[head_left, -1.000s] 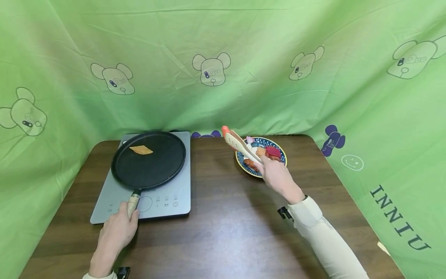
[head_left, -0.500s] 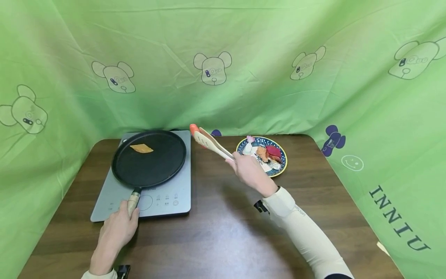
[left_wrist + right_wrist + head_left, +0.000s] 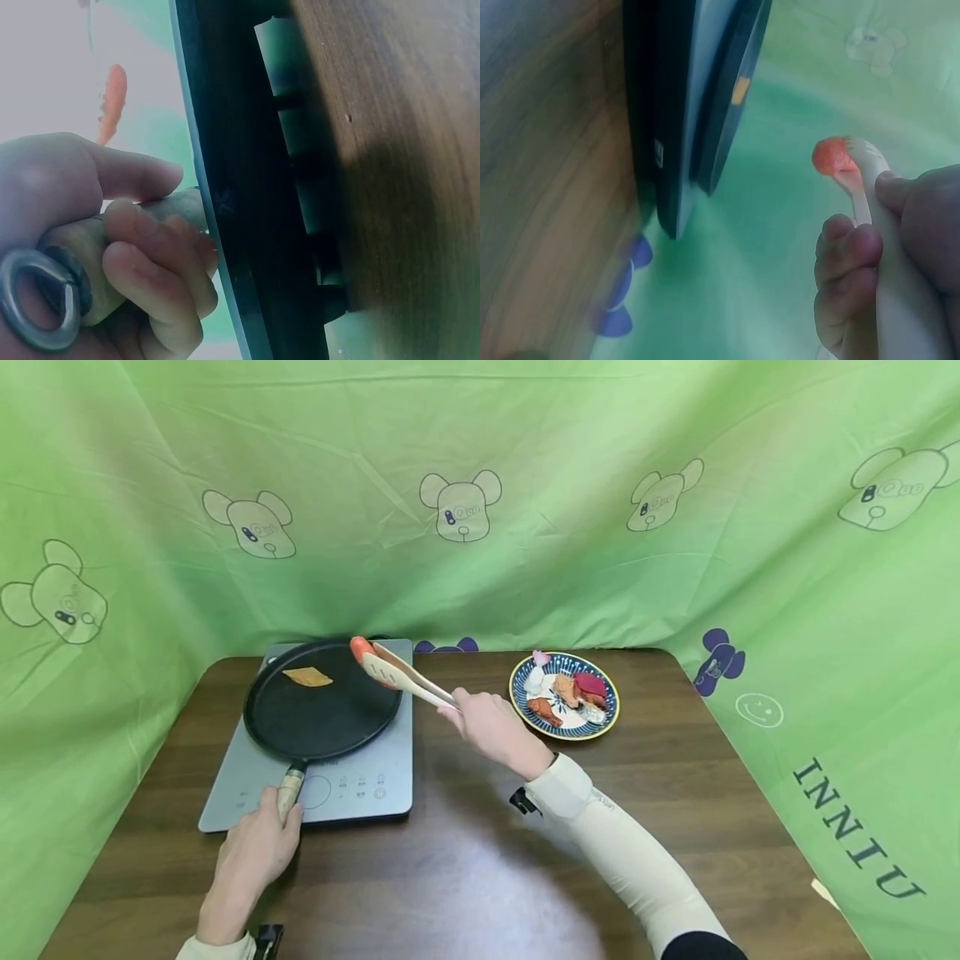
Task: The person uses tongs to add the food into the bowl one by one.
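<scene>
In the head view my left hand (image 3: 257, 847) grips the pale handle (image 3: 290, 787) of a flat black frying pan (image 3: 318, 722); its curled fingers and the handle's metal ring (image 3: 41, 300) show in the left wrist view. A thin orange-yellow piece (image 3: 307, 677) lies in the pan's far left part. My right hand (image 3: 495, 727) holds cream tongs (image 3: 408, 681), pointing left. Pinched between their tips is an orange-red sausage (image 3: 362, 648), rounded at the end (image 3: 829, 156); in the head view it overlaps the pan's far right part.
The pan stands on a grey induction cooker (image 3: 360, 802) at the table's left. Right of centre is a blue-patterned plate (image 3: 564, 734) with several food pieces, including a dark red one (image 3: 589, 683). A green printed curtain (image 3: 465, 585) hangs close behind the brown table (image 3: 465, 868).
My right hand has carried the tongs and sausage left, from over the plate to the pan's right side. My left hand stays on the pan handle.
</scene>
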Action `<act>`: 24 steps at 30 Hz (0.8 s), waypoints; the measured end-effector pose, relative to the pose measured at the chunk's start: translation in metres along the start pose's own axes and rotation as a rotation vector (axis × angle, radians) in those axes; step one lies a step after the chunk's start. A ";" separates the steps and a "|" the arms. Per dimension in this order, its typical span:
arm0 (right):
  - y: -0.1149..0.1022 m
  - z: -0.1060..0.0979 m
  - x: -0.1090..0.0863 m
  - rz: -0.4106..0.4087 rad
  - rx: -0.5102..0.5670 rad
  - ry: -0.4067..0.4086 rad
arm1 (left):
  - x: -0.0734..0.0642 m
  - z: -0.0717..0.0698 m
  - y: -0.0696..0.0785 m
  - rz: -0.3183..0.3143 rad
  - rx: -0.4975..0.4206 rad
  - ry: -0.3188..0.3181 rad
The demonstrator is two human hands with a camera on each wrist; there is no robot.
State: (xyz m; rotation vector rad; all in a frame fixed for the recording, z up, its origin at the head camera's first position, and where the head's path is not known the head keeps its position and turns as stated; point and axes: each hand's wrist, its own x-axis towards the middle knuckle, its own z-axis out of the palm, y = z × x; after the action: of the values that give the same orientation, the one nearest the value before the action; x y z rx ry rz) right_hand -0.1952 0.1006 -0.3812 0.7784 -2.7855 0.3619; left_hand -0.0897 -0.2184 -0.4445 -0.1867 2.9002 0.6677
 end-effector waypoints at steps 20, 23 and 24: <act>-0.028 0.028 0.021 0.001 0.001 -0.120 | 0.002 0.002 -0.001 0.001 -0.007 -0.003; -0.031 0.032 0.024 0.000 -0.015 -0.128 | 0.002 0.002 -0.001 0.006 -0.006 0.002; -0.031 0.033 0.024 -0.003 -0.017 -0.131 | 0.002 0.002 -0.001 0.007 -0.004 0.004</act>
State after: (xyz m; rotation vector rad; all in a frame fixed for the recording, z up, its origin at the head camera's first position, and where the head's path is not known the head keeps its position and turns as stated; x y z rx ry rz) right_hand -0.2037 0.0534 -0.4001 0.8300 -2.9042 0.2957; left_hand -0.0908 -0.2182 -0.4465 -0.1788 2.9047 0.6754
